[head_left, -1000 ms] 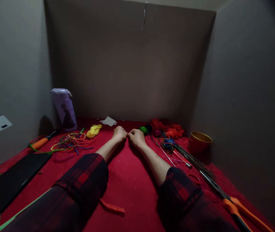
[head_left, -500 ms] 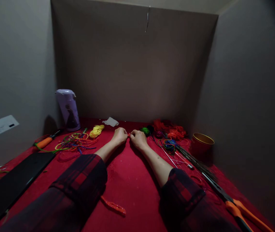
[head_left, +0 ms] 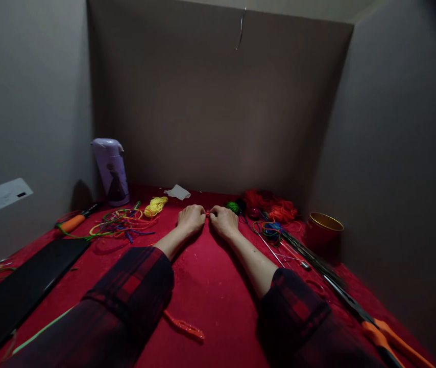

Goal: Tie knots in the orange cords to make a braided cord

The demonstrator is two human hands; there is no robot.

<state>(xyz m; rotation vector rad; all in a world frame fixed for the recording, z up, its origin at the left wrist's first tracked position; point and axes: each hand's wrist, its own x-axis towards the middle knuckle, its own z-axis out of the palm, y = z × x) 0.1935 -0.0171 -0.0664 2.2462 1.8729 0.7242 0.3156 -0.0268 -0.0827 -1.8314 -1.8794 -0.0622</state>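
Low over the red cloth point(head_left: 218, 296), my left hand point(head_left: 192, 219) and my right hand point(head_left: 224, 221) face each other with a narrow gap between. Both are closed, thumbs and fingers pinching a small piece of red cord point(head_left: 207, 213) that bridges the gap. Most of the cord is hidden by my fingers. Closest to my left hand lies a yellow yarn bundle point(head_left: 155, 206); just beyond my right hand sits a green yarn ball point(head_left: 233, 206). A loose orange-red cord point(head_left: 185, 328) lies beside my left sleeve.
At left are a purple flask point(head_left: 111, 171), tangled coloured cords point(head_left: 120, 225), an orange-handled tool point(head_left: 73, 223) and a black slab point(head_left: 30, 291). To the right are red yarn point(head_left: 281, 210), a gold-rimmed cup point(head_left: 323, 232), thin rods point(head_left: 310, 253) and orange-handled pliers point(head_left: 371, 322). Grey walls surround three sides.
My hands have shifted slightly, with knuckles turned a little more upward and the gap a little wider. The whole view has moved a bit. A pale green strand now shows beside my left sleeve.
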